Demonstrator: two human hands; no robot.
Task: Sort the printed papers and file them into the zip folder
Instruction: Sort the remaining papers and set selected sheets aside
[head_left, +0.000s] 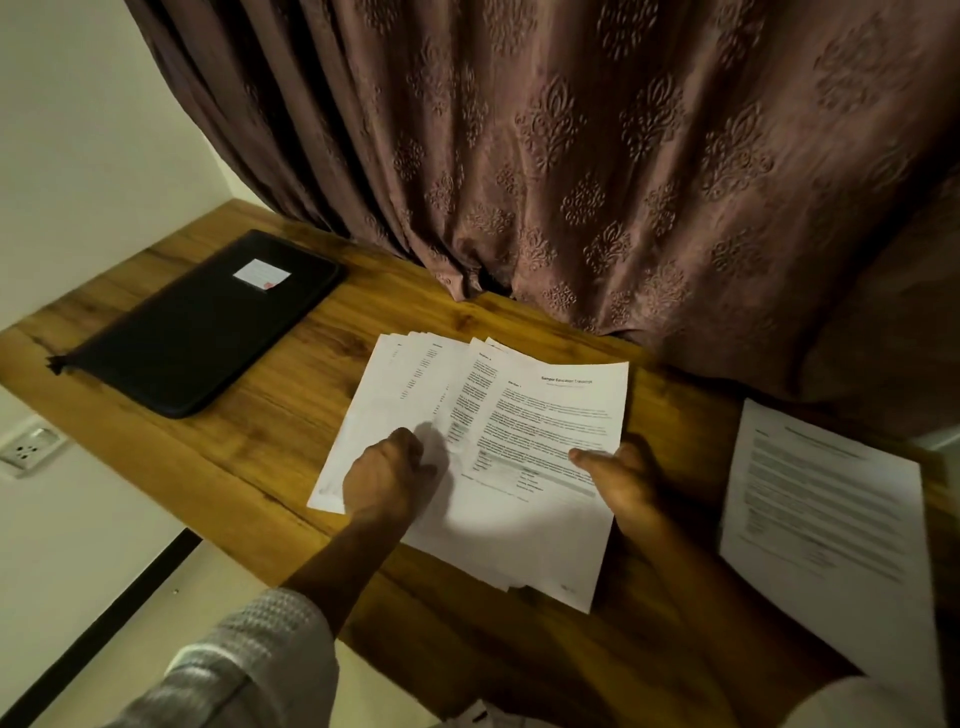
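Wooden desk (291, 364) carries all we are working with: the fanned papers (524, 519) lie at its middle, near the front edge, and the black zip folder (208, 322) lies shut at the left end, by the wall. Our right hand (628, 483) pinches the top sheet (556, 415) at its right edge, thumb on top. Our left hand (387, 478) rests on the lower sheets with its fingers curled, though we cannot tell whether it pinches or only presses. If the left eases off while the right draws its sheet away, we judge the fan could slide and mix the order. Another sheet (826, 499) lies at the right end, close to the front edge, where a sleeve might brush it off
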